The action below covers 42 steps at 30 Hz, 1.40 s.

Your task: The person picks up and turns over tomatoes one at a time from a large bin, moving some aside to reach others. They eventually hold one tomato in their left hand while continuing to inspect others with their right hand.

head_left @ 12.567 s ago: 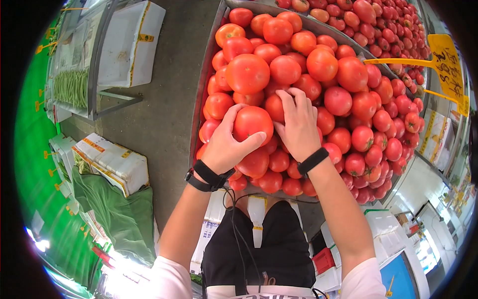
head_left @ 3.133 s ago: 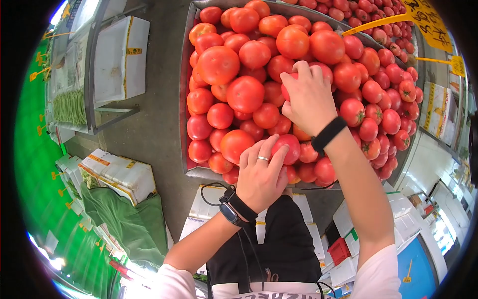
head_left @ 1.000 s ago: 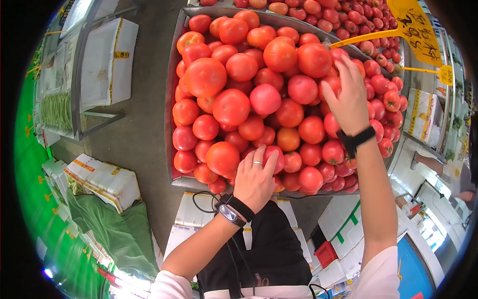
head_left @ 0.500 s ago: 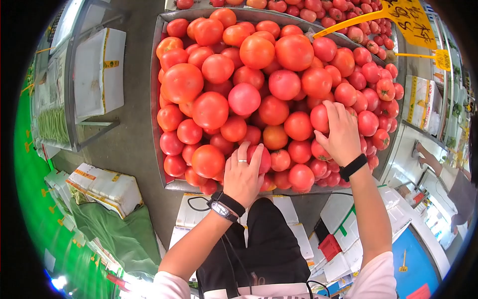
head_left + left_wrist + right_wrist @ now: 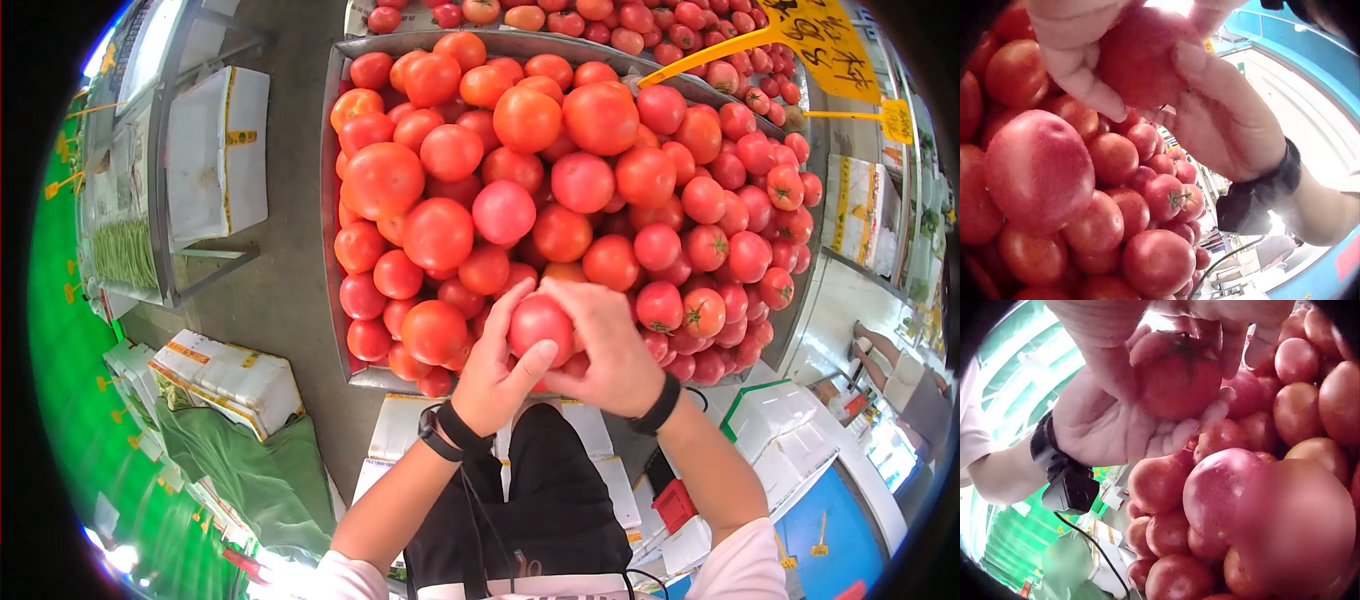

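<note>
Both hands hold one round red tomato just above the near edge of a big pile of tomatoes. My left hand cups it from the left, thumb under it and fingers over its top. The right hand, with a black band on the wrist, wraps it from the right. In the left wrist view the tomato sits between the left fingers and the right hand. The right wrist view shows the tomato, stem scar up, lying in the left hand.
The pile fills a metal tray; a further tray of smaller tomatoes lies behind it. Yellow price signs stand at the upper right. White foam boxes, green beans and a green cloth lie on the left across a concrete aisle.
The right hand left the tomatoes on the right of the pile and came over to the left hand. Both now grip one tomato, lifted off the pile's near edge.
</note>
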### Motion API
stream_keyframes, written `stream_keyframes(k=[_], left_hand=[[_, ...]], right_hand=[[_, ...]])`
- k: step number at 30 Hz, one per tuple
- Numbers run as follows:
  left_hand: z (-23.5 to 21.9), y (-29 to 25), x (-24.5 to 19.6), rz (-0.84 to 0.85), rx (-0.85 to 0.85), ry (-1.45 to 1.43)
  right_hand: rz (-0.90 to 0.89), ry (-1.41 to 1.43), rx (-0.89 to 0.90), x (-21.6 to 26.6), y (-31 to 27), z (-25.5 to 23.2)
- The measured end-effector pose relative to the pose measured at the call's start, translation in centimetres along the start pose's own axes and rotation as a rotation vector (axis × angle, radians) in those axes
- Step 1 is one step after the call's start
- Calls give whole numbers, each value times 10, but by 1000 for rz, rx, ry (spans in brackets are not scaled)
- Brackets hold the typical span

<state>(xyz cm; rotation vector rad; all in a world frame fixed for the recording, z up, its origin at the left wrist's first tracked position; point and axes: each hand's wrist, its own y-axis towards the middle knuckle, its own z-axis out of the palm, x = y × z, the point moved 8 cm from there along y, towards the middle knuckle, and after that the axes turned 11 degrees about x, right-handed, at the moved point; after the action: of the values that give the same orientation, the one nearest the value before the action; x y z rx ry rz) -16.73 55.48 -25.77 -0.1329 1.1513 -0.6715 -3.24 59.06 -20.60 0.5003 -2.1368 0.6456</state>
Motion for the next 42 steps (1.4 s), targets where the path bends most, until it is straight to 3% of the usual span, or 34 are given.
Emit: stream_keyframes(k=[3,6,10,12,18,23,26,29,32,37,42], left_hand=[[-3,9,-12,-118,73,182],[-3,19,-29,-4,20,754],[12,39,-47,52,-45,1231],[20,47,-44,75,-41,1346],[31,63,-23,94,-26,1585],[27,64,-9,51,-1,1589],[25,65,-11,26,25,1527],[23,63,-16,23,23,1505],[23,57,-23,60,-5,1491],[17,35,-41,83,-69,1428],[13,7,-43,134,33,1045]], right_hand=[[47,-8,-19,-4,-7,5],[99,-144,-87,-10,-13,-21],[257,-323,-317,-48,-29,-61],[319,-389,-406,-67,-33,-73],[445,-308,-315,-104,-17,-74],[505,-263,-317,-112,-12,-76],[379,-107,-393,-101,-17,-80],[382,87,-340,-92,-24,-76],[284,110,-376,-80,-24,-69],[278,189,-270,-65,-15,-47],[239,190,-89,-44,-20,-16]])
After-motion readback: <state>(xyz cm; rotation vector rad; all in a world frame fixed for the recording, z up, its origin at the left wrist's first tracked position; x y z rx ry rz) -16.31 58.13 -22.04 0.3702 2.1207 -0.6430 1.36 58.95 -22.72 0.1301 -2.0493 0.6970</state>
